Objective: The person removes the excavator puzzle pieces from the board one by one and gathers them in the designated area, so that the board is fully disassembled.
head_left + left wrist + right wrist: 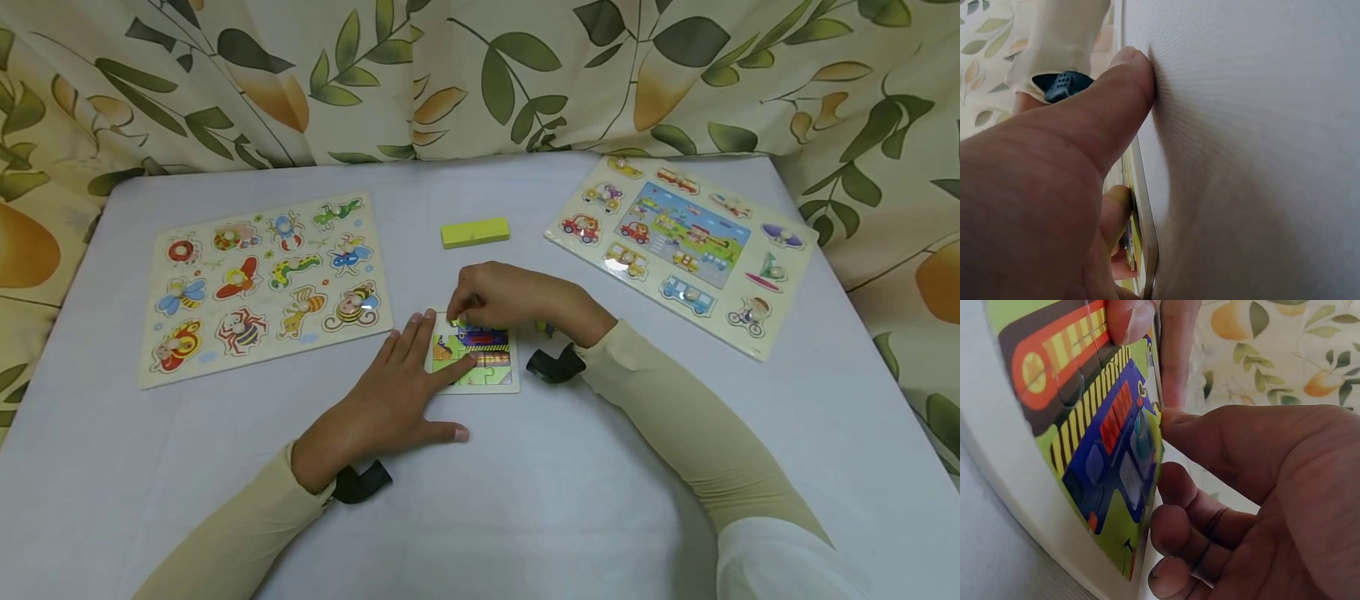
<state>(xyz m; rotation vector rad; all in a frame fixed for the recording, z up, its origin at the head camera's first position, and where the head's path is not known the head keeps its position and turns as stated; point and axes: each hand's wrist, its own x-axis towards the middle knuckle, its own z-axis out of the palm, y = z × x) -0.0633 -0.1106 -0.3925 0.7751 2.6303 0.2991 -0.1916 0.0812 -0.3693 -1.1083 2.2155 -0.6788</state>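
A small jigsaw puzzle [491,377] in a pale frame lies on the white-covered table, showing a blue-and-red vehicle with striped tracks on green. My left hand [386,404] rests spread beside and over its left side, index finger straight across the picture, thumb out on the cloth. At the puzzle's far left corner, my right hand [510,296] pinches a yellow-green puzzle piece [456,322] between thumb and index finger. In the right wrist view, that thumb meets the picture's edge while the other fingers curl below. Most of the piece is hidden by the fingers.
A yellow-green box [475,233] lies beyond the puzzle. To the left is an insect picture board [225,360], to the right a wrapped vehicle board [793,267]. Another small puzzle piece [545,327] shows under the right wrist. A leaf-patterned curtain [480,83] borders the table's far side.
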